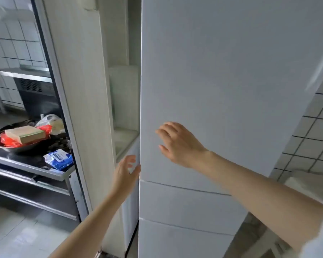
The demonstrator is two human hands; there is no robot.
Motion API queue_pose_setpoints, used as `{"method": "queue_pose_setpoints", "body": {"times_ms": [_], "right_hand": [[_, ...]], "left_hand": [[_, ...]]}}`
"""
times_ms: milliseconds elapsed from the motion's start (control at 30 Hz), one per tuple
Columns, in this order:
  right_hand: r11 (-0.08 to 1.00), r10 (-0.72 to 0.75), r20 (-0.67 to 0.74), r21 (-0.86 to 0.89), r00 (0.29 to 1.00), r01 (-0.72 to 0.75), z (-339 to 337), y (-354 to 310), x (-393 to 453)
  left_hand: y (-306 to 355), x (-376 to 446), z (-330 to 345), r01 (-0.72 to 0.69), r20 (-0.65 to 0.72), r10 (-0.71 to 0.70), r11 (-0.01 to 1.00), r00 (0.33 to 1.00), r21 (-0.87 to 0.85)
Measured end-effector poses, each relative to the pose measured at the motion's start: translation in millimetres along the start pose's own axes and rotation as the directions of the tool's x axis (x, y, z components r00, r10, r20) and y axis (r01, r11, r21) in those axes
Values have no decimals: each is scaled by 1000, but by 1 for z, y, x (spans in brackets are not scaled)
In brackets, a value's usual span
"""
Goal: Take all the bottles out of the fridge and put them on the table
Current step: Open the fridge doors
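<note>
fridge door (222, 90): smooth, pale, satin sheen
wall panel (78, 90): pale wood grain, matt, at nine o'clock of the door
bowl (17, 148): shiny metal
box (24, 134): matt cardboard
wipes pack (59, 159): glossy plastic film
wall tiles (313, 131): glazed, smooth, at three o'clock

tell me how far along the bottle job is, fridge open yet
Barely started. Nothing looks done: no bottle and no table are in view. In hand: the left hand curls its fingers at the left edge of the tall white fridge door, while the right hand is spread open in front of the door. Left: open the door fully and move every bottle.
</note>
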State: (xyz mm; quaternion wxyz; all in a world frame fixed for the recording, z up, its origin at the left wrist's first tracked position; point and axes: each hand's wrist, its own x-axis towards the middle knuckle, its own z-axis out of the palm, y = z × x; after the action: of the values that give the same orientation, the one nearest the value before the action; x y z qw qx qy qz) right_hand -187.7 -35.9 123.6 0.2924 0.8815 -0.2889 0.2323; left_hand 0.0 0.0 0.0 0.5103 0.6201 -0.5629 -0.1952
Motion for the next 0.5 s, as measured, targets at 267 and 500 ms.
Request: {"method": "queue_pose_setpoints", "body": {"times_ms": [267, 500], "right_hand": [[954, -273, -91, -150, 958, 258, 55, 43, 86], [804, -299, 188, -479, 935, 353, 78, 44, 123]], "left_hand": [[4, 82, 14, 99, -55, -104, 991, 993, -96], [0, 105, 26, 145, 144, -113, 960, 983, -238]]}}
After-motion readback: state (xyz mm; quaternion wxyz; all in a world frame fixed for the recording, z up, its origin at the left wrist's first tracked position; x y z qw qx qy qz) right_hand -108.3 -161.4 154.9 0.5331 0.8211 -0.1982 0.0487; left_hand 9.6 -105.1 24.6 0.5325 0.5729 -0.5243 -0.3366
